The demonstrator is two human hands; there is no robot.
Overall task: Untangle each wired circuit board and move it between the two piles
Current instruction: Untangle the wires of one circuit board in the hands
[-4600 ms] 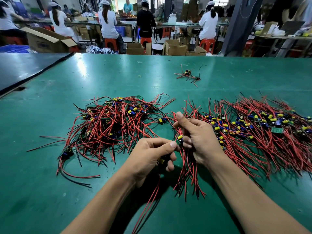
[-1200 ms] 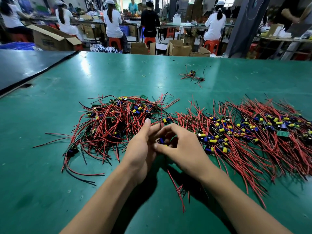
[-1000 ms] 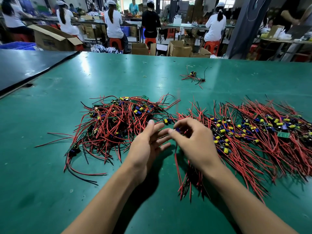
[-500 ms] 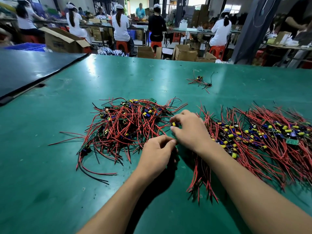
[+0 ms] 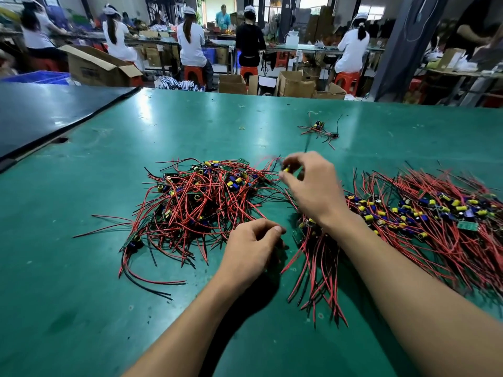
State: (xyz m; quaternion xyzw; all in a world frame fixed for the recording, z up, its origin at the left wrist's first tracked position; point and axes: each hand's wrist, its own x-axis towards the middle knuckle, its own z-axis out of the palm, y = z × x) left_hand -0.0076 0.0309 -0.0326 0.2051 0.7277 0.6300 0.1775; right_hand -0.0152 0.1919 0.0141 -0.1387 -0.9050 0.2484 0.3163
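Green table (image 5: 81, 295), red and black wires (image 5: 206, 210), yellow and blue components (image 5: 368, 217), orange stools (image 5: 193, 73)

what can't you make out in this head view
Head view only.
- Left hand: curled fingers hide whether it holds anything.
- Circuit board pinched by right hand: motion-blurred, its wires unclear.
- Right pile: cut off by the right edge.

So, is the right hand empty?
No, the right hand pinches a small wired circuit board with a yellow capacitor between thumb and fingers.
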